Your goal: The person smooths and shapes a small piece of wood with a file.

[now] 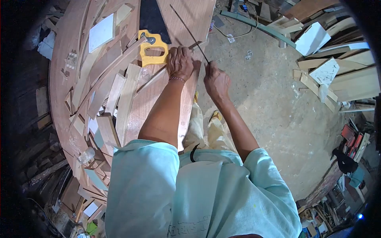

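My left hand (180, 62) is closed, pressed down over a narrow wooden strip (151, 82) that runs slantwise across the wood-topped bench (152, 105). The strip's far end sticks out beyond the fingers at the bench's right edge. In my right hand (217, 80), just off that edge, is a long thin dark tool (186, 28); the fingers hide its grip, so I cannot tell its kind. It slants up and left, crossing over the strip's end. Beside my left knuckles lies a handsaw (152, 49) with a yellow handle and dark blade, flat on the bench.
Wooden offcuts (113, 93) and a white board (101, 33) crowd the bench's left side. A clear plastic cup (86, 155) lies among them. On the right is concrete floor (262, 107), bordered by stacked boards (355, 85) and a green bar (258, 27).
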A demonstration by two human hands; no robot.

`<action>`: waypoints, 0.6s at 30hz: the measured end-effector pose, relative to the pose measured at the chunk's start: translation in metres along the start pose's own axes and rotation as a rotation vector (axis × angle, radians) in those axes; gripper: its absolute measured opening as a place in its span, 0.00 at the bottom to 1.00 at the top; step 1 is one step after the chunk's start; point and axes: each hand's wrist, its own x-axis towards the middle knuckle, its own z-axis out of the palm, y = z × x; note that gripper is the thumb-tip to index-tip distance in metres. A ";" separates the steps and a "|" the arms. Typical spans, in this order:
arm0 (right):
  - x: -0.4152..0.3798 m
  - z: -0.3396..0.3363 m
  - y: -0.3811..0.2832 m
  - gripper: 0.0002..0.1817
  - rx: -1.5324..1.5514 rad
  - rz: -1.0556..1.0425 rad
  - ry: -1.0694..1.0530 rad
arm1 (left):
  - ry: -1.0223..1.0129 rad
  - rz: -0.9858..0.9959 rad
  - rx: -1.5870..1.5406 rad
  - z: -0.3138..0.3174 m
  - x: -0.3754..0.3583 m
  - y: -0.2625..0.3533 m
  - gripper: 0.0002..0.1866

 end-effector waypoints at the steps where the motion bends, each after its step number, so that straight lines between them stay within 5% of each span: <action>1: 0.006 0.002 -0.002 0.13 -0.036 0.004 -0.031 | 0.002 0.000 0.001 0.003 -0.001 -0.002 0.07; 18: 0.031 0.022 -0.013 0.12 -0.074 -0.118 -0.119 | 0.035 0.024 0.010 0.004 -0.001 -0.003 0.08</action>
